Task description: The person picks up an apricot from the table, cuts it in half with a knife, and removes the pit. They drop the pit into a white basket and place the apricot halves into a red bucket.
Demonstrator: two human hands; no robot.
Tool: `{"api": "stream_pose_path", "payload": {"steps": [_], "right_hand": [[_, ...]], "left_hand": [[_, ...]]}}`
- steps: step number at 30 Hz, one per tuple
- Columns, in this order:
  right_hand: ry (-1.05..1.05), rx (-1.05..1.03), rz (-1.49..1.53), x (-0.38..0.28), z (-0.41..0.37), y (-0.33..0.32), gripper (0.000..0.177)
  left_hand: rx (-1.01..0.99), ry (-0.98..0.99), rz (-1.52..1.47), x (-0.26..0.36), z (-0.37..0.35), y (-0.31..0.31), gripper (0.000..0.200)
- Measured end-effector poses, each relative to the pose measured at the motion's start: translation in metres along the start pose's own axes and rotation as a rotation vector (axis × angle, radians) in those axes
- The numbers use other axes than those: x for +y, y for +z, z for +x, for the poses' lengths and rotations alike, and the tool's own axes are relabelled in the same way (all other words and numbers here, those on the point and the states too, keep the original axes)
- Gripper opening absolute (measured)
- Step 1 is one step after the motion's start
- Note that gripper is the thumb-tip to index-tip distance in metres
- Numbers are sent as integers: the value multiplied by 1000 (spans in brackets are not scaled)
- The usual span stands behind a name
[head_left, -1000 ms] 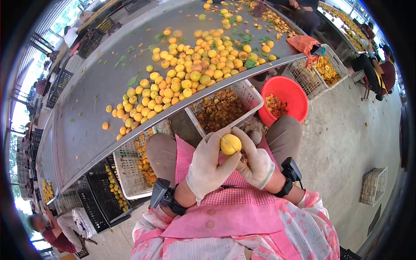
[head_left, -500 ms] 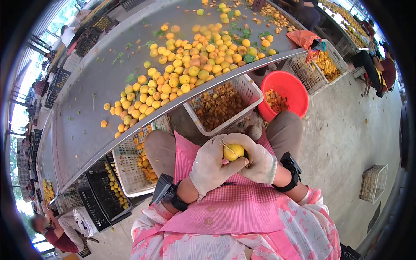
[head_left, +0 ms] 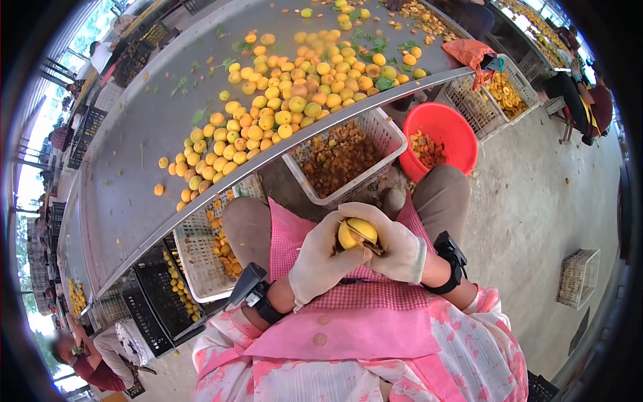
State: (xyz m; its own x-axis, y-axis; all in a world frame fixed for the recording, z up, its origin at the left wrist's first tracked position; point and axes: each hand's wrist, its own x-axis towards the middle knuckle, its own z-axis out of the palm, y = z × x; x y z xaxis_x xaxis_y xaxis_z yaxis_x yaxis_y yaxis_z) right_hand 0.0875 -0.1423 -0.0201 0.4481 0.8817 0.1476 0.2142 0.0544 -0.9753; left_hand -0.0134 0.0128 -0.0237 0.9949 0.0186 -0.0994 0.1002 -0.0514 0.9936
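Observation:
A yellow apricot [head_left: 349, 234] sits between my two gloved hands, above my lap. My left hand [head_left: 321, 258], in a pale knit glove, is wrapped round its left side with the thumb along the bottom. From the right, my right hand [head_left: 396, 246] curls its fingers over the top and side of the same fruit. A seam or split runs across the apricot near the right fingers, with a dark gap below it. The inner fingertips are partly hidden by the fruit.
A metal table [head_left: 120, 194] with a heap of apricots [head_left: 268, 114] lies ahead. Below its edge stand a white crate of brownish pieces [head_left: 392, 144], a red tub [head_left: 439, 120] and a crate of apricot halves [head_left: 201, 268]. An orange bag [head_left: 469, 53] hangs at the table edge. People sit at both sides.
The apricot has turned in my hands, and a wider split with a dark gap now shows across it. Both hands have shifted slightly left.

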Motion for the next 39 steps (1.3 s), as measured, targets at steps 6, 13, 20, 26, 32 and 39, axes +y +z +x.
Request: {"api": "stream_pose_path", "payload": {"steps": [6,13,20,26,32,39], "right_hand": [[33,114,-92,13,0,11,64],[313,88,287,-16,-4,3,57],[434,64,464,-12,0,1,67],[506,-102,445,-11,10,2,75],[514,-197,444,-11,22,9,81],[369,164,562,-10,27,6,70]], "left_hand": [[275,-6,-7,-8,2,15,39],[358,-135,-364,-23,-1,-3,33],[116,-88,-608,-12,-3,-3,40],[131,-157,-552,-11,-5,-7,37],[281,-80,-412,-11,-11,-8,27],[777,107,-191,-19,-29,-44,18]]}}
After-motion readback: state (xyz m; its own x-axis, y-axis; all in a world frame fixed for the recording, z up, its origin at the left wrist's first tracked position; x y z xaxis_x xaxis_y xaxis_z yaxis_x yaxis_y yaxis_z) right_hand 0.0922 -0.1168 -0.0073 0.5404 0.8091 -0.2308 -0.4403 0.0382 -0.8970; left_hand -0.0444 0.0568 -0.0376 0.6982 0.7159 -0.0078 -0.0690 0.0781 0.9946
